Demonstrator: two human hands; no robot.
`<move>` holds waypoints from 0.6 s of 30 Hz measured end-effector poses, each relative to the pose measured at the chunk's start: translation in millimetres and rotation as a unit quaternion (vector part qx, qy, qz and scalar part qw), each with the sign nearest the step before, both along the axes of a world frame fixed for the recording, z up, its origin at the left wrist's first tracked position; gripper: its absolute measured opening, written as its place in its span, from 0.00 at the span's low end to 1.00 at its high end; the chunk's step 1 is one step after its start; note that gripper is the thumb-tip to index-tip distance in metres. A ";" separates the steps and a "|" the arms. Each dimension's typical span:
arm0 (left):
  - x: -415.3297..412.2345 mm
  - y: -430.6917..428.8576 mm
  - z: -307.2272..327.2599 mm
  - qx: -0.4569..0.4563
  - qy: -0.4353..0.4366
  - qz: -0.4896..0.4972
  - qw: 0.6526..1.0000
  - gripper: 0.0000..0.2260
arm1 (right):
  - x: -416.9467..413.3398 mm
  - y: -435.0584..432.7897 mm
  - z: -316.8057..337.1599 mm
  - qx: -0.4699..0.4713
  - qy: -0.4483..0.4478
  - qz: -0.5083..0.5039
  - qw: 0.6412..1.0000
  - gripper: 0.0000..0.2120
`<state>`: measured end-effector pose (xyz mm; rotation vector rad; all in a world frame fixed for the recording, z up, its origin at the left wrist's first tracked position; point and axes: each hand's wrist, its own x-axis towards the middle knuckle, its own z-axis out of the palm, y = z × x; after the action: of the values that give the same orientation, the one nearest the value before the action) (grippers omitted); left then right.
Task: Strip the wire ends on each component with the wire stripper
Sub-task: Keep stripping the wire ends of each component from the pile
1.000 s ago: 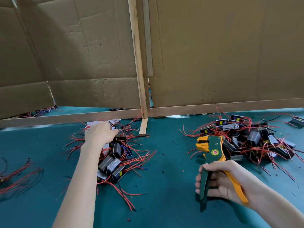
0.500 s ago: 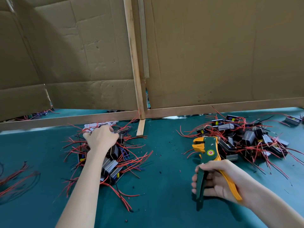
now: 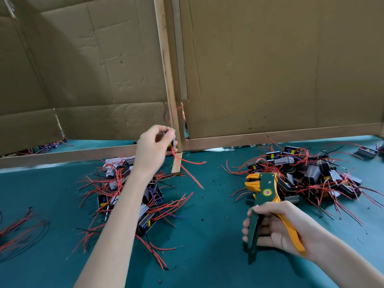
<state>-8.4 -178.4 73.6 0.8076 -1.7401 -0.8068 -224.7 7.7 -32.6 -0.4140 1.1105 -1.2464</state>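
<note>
Cardboard panels (image 3: 270, 69) of creased brown board, braced by pale wooden battens (image 3: 166, 80), wall off the back of the teal-covered worktop (image 3: 207, 235), which is speckled with tiny dark scraps. At the far left lies a loose bundle of red and black wires (image 3: 18, 227). Next comes a heap of small dark boxy components with red leads (image 3: 128, 196). Above it the left hand (image 3: 153, 146) is held up, arm stretched forward, fingers pinching one small dark component (image 3: 172, 140), mostly hidden, whose long red wires (image 3: 187, 171) trail down towards the worktop. Right of centre, the right hand (image 3: 276, 227) is curled round the handles of the green and yellow wire stripper (image 3: 264, 190), head pointing away from the person. Just behind it sprawls a second, wider heap of grey and black components tangled in red wire (image 3: 311, 173).
</note>
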 end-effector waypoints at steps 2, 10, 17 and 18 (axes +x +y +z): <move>-13.5 6.3 -5.9 -0.010 -0.049 -0.011 0.999 0.04 | 1.1 -0.4 1.5 0.001 0.002 -0.002 1.000 0.07; -49.0 31.6 -26.3 0.112 0.011 -0.141 0.984 0.09 | 1.6 3.1 5.4 -0.031 0.009 0.006 0.999 0.08; -52.4 32.7 -28.5 0.073 -0.018 -0.184 0.980 0.09 | 7.4 3.7 10.6 -0.091 0.018 0.010 0.996 0.08; -52.2 33.3 -28.3 0.069 -0.021 -0.189 0.979 0.09 | 8.5 4.1 11.6 -0.097 0.020 0.010 0.995 0.08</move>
<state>-60.7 -145.1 45.3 0.5919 -1.9205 -1.1821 -216.1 11.8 -21.0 -0.5979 1.0185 -1.3385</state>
